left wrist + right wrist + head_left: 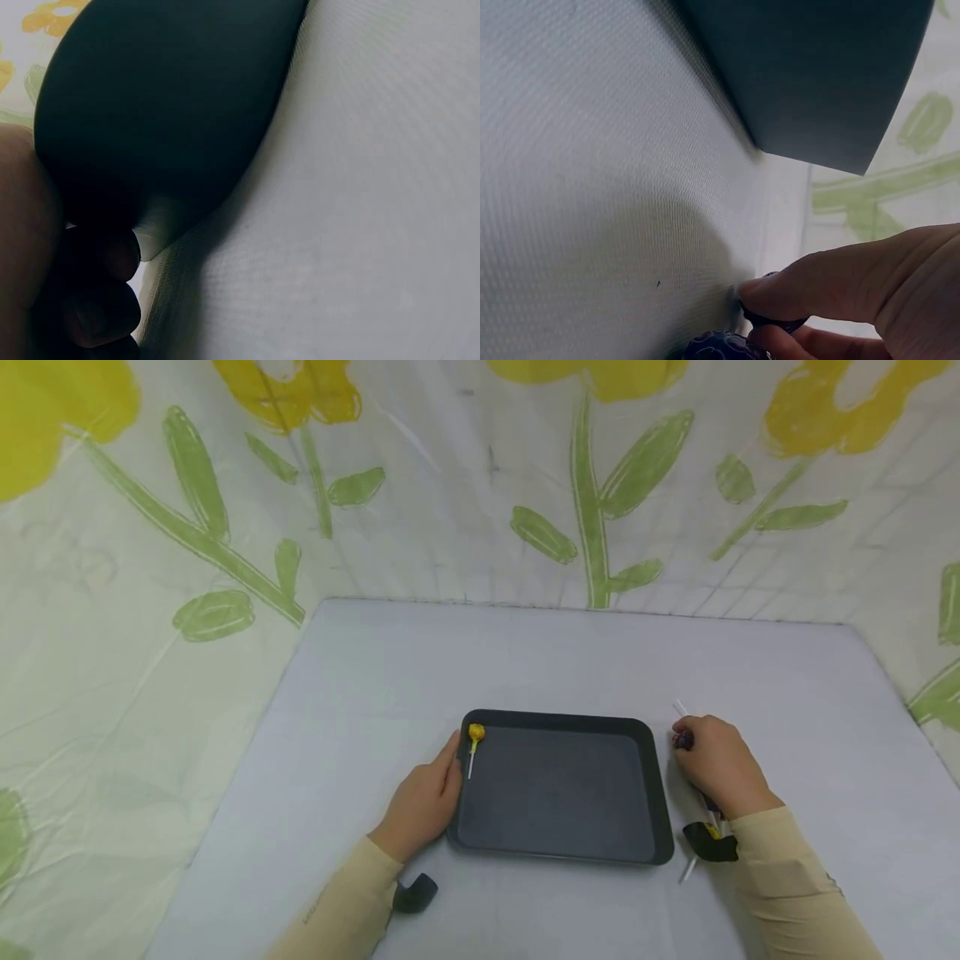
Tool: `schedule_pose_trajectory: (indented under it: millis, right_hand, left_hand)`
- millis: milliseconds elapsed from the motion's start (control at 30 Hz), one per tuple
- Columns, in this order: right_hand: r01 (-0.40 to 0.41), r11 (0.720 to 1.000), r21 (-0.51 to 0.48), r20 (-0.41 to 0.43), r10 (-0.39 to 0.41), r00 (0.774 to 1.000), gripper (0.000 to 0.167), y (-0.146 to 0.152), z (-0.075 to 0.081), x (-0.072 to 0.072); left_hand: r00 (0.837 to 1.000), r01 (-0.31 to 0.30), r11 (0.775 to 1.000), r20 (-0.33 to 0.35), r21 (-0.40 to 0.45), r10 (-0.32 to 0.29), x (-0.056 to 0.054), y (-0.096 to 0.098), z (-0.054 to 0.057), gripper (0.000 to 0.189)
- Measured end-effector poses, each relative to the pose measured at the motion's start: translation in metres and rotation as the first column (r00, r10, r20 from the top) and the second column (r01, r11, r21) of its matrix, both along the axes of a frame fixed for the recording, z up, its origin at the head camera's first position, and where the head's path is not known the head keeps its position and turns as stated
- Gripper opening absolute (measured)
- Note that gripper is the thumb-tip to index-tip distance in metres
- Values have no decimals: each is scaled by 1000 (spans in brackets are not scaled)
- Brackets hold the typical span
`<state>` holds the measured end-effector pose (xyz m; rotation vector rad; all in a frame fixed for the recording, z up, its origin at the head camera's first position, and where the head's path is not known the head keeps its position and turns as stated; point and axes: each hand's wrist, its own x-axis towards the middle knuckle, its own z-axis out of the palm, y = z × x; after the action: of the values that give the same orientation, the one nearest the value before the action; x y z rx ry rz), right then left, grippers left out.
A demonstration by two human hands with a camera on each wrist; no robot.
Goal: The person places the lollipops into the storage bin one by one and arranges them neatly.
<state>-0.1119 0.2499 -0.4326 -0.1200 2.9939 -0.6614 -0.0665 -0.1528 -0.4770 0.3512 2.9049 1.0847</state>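
Note:
A dark grey rectangular tray (562, 793) lies on the table, with a yellow-wrapped lollipop (477, 733) inside its upper left corner. My left hand (422, 803) grips the tray's left side, fingers curled at its edge in the left wrist view. To the right of the tray, my right hand (722, 764) pinches a dark-wrapped lollipop (683, 740) between thumb and fingers. Its white stick points away from me. A second dark purple wrapper (724, 346) shows right below these fingertips in the right wrist view.
More lollipops lie under my right wrist, partly hidden; a yellow wrapper (713, 832) and a white stick (688, 869) show there. The white table (337, 693) meets a flower-printed curtain (465, 527) at its back and sides.

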Motion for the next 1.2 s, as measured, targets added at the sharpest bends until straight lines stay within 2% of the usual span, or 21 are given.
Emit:
schedule_pose_trajectory:
  millis: [367, 733, 967, 1200]
  right_hand:
    - [20, 1000, -14, -32, -21, 999, 32, 3, 6, 0]
    - [60, 998, 33, -113, -56, 992, 37, -5, 26, -1]
    - [86, 996, 39, -102, -82, 991, 40, -14, 37, -1]
    - [80, 997, 19, -87, -78, 993, 37, -20, 38, 1]
  left_hand:
    - [1000, 6, 1000, 16, 0, -6, -1, 0, 1, 53]
    - [1000, 1, 1000, 16, 7, -1, 0, -2, 0, 52]
    - [1000, -1, 1000, 15, 12, 0, 0, -2, -2, 52]
    - [1000, 3, 1000, 5, 11, -3, 0, -2, -2, 52]
